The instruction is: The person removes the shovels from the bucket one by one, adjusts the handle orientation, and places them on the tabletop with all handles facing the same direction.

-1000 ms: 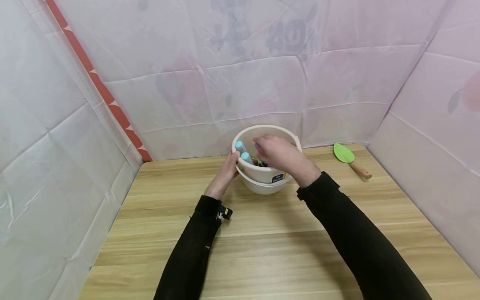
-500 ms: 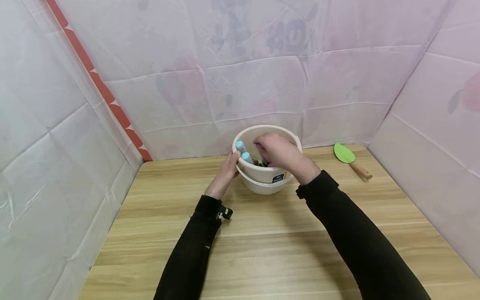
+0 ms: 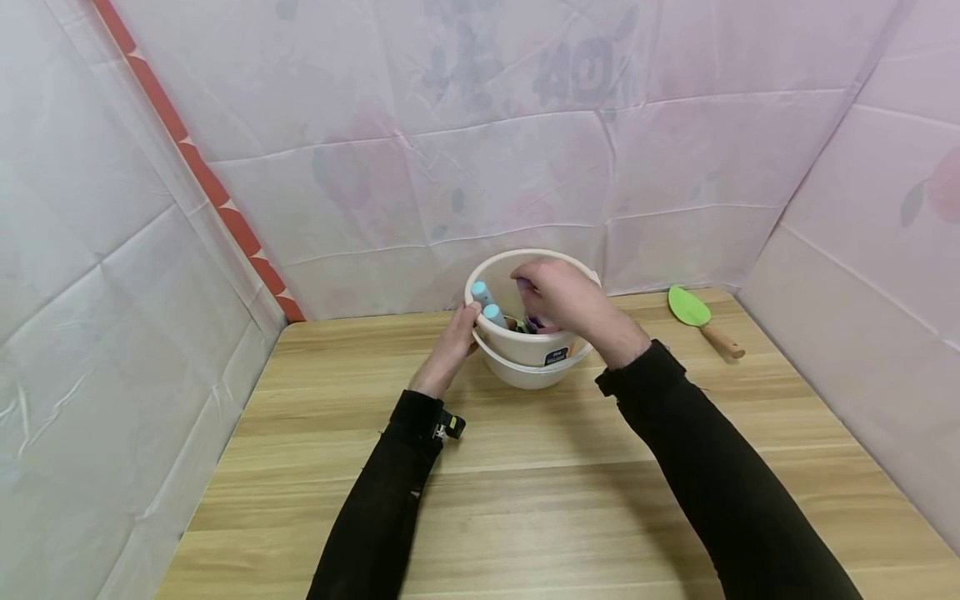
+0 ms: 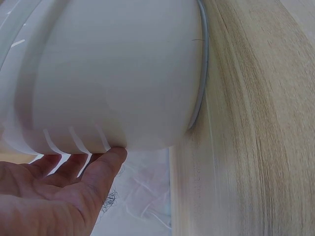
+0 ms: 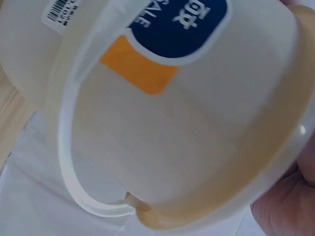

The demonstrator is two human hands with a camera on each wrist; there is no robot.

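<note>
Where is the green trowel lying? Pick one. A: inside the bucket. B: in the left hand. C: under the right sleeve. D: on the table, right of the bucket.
D: the trowel lies on the table, apart from the bucket and untouched by either hand.

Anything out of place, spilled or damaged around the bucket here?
Nothing spilled or broken. The white bucket stands upright on the wooden table. The only stray is a green trowel lying alone near the table's far right corner, apart from the tools in the bucket.
</note>
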